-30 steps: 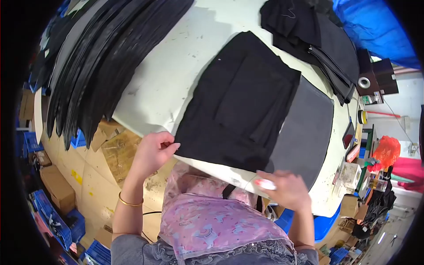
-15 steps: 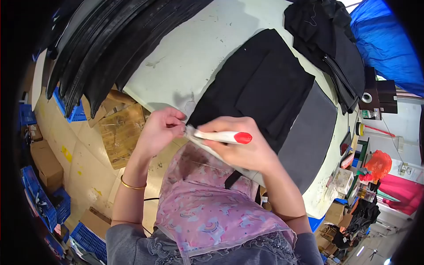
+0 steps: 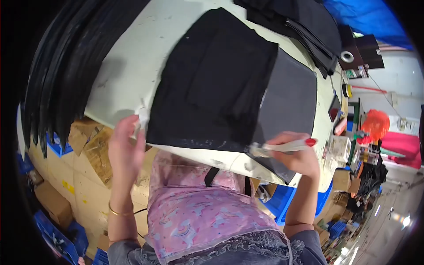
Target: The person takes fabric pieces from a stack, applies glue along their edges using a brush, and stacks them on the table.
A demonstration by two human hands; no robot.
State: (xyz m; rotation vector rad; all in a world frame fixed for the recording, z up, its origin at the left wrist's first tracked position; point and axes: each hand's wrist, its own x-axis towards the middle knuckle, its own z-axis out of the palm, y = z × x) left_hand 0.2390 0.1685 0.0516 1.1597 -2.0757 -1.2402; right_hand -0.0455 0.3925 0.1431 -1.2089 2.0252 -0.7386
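Observation:
My right hand [image 3: 297,154] is closed round a white-handled brush [image 3: 287,145] with a red end, its bristles at the lower right corner of a black fabric piece [image 3: 212,84]. Whitish wet marks run along that fabric's near edge. Left of the fabric's lower left corner is my left hand [image 3: 126,143], its thumb and fingers apart and blurred, with a small whitish thing by the fingertips that I cannot make out. A dark grey panel [image 3: 291,97] lies partly under the black fabric on the right.
Long black strips [image 3: 75,66] cover the left of the white table [image 3: 119,88]. Folded black pieces [image 3: 304,26] lie at the back right. Blue crates and cardboard boxes [image 3: 53,203] stand on the floor. A red plastic bag [image 3: 375,126] is at the right.
From the fabric's lower left corner, the brush in my right hand has moved right to its lower right corner. Whitish marks now show along the near edge. The camera view has shifted.

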